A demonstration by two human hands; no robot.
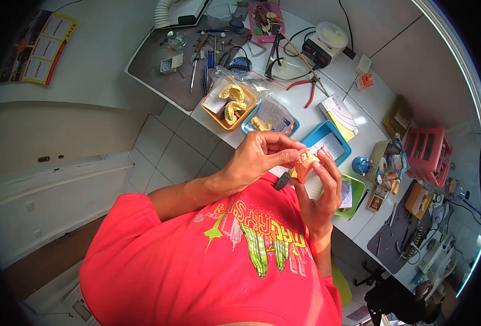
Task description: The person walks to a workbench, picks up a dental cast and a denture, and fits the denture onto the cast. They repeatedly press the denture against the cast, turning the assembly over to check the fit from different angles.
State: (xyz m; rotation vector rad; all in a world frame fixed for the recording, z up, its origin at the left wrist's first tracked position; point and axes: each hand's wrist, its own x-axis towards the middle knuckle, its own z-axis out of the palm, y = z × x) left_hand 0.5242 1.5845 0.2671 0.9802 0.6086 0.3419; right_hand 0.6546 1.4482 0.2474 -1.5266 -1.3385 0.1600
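In front of my red shirt, my two hands hold a small pink denture [304, 165] with a pale row of teeth on its upper side. My right hand [323, 194] grips it from the right and below, thumb on one side, fingers on the other. My left hand [255, 163] comes in from the left, its thumb and forefinger pinched at the denture's upper left edge. Whether a smaller piece sits between those fingertips is hidden. Just below the hands is a dark grey object [282, 181], whose kind I cannot make out.
An orange basket [214, 113] with yellow dental casts, a blue basket [246, 128] and a blue tray [342, 158] stand on the white bench. Right of my hands is a green tray [358, 205]. Red-handled pliers [305, 92] lie farther back. Another person [395, 299] is at lower right.
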